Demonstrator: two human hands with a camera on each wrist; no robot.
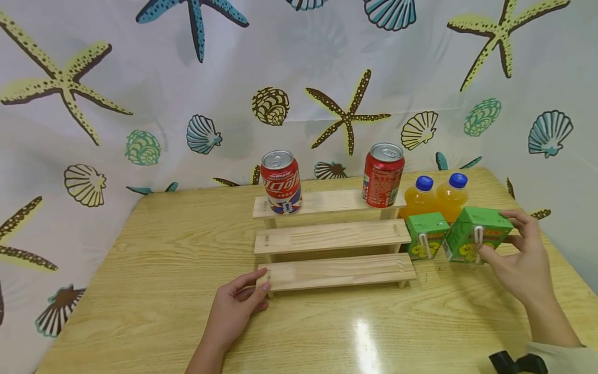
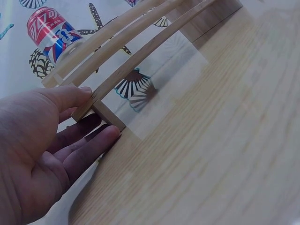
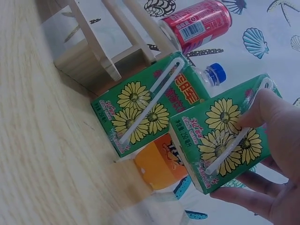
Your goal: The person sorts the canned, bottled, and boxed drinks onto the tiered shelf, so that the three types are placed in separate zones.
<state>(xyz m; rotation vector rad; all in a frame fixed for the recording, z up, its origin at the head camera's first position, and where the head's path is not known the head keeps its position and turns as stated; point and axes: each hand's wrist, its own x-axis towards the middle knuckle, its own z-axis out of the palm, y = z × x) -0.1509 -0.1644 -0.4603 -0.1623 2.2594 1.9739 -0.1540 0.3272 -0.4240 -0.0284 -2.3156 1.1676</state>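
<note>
My right hand [image 1: 525,259] grips a green drink carton [image 1: 481,234] with a straw on its front, thumb on the front and fingers at the far side. The carton is tilted. Just left of it stands a second green carton [image 1: 427,235], beside the right end of a three-step wooden rack [image 1: 334,236]. At the rack's lowest step my left hand [image 1: 235,306] holds the left end, thumb [image 2: 77,97] on the board and fingers around its end and leg. Yellow flowers show on both cartons [image 3: 150,103] in the right wrist view.
Two red cola cans stand on the top step, one at the left [image 1: 282,182] and one at the right [image 1: 384,175]. Behind the cartons are two orange drink bottles [image 1: 420,196] with blue caps. A patterned cloth [image 1: 233,78] hangs behind the wooden table [image 1: 177,249].
</note>
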